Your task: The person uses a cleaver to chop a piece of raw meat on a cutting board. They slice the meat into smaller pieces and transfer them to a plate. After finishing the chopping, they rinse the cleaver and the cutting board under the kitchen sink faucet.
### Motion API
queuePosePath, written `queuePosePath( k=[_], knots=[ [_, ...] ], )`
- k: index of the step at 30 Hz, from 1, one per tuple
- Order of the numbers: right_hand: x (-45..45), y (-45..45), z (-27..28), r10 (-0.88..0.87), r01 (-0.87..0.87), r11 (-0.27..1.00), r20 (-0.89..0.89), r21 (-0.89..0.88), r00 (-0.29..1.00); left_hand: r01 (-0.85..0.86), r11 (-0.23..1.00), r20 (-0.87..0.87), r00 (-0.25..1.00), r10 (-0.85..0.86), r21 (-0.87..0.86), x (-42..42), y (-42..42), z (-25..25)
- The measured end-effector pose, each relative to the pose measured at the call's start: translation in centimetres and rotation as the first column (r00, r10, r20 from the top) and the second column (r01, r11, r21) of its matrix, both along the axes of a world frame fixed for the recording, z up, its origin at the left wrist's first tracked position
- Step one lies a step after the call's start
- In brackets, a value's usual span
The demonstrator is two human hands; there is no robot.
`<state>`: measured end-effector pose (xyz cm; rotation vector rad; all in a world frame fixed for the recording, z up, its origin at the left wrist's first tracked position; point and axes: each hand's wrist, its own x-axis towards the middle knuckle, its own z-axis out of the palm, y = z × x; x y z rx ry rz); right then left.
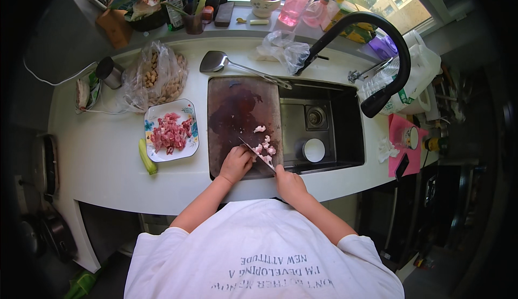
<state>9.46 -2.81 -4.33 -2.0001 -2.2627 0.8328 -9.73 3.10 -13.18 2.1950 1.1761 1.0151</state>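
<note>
My right hand (290, 185) grips the handle of a kitchen knife (259, 155), whose blade points up and to the left over the dark cutting board (238, 101). Beside the blade my left hand (236, 163) rests on the board with its fingers curled; whatever lies under the fingertips is hidden. Several small pieces of pale pink meat (270, 150) lie just right of the blade, near the board's right edge. Left of the board, a square flowered plate (192, 147) holds a heap of cut red meat (172, 133).
Right of the board is a sink with a white bowl (313, 150) in it, below a black faucet (398, 56). A metal spatula (243, 67) reaches over the board's far edge. A bag of peanuts (162, 76) and a green squash piece (146, 157) lie at the left.
</note>
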Motion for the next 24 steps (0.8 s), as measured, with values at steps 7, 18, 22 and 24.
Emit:
queuePosePath(
  k=[7, 18, 22, 24],
  knots=[
    [-1.6, 0.9, -1.5, 0.002, 0.0, 1.0, 0.081, -0.026, 0.997, -0.018, 0.999, 0.012, 1.0, 0.018, -0.037, 0.2, 0.1, -0.7],
    [-4.6, 5.4, -3.0, 0.032, -0.03, 0.997, -0.027, 0.071, 0.999, -0.041, 0.997, 0.016, 0.999, 0.042, -0.071, 0.0, 0.4, -0.5],
    [-3.2, 4.8, -3.8, 0.027, -0.026, 0.999, -0.026, 0.042, 0.999, -0.107, 0.993, 0.02, 0.994, 0.108, -0.053, 0.5, 0.5, -0.5],
    [-1.9, 3.5, -3.2, 0.015, -0.014, 1.0, -0.027, 0.014, 1.0, -0.141, 0.989, 0.026, 0.989, 0.143, -0.044, 0.7, 0.5, -0.4]
  ],
)
